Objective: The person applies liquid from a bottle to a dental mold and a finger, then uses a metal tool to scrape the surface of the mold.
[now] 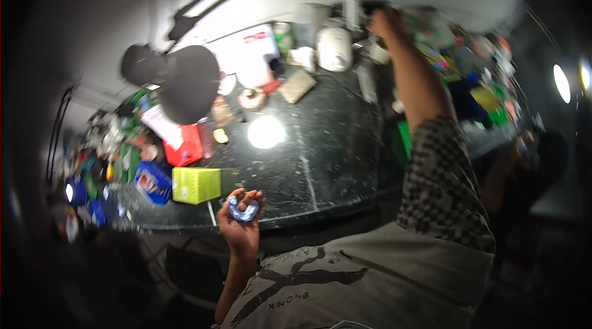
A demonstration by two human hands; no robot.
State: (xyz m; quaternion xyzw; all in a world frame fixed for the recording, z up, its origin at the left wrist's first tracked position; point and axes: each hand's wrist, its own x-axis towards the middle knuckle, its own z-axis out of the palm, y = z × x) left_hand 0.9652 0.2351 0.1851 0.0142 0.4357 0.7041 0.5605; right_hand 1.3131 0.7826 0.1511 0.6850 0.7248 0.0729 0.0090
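Note:
My left hand (242, 234) is at the near edge of the dark worktop, palm up, with its fingers curled round a shiny pale-blue piece (245, 212). The piece is curved like a horseshoe; blur hides its exact kind. My right arm stretches to the far side of the worktop. At its end, my right hand (385, 23) is among containers by the wall, just above a pale cup-like container (378, 53). Motion blur smears its fingers, so I cannot make out whether they hold anything. Left of it stands a rounded white container (334, 49).
A lime-green box (197, 185), a blue packet (153, 182) and a red box (184, 147) stand left of my left hand. A dark lamp head (189, 85) hangs over the left side. Clutter (493, 76) fills the right end of the black speckled worktop (333, 162).

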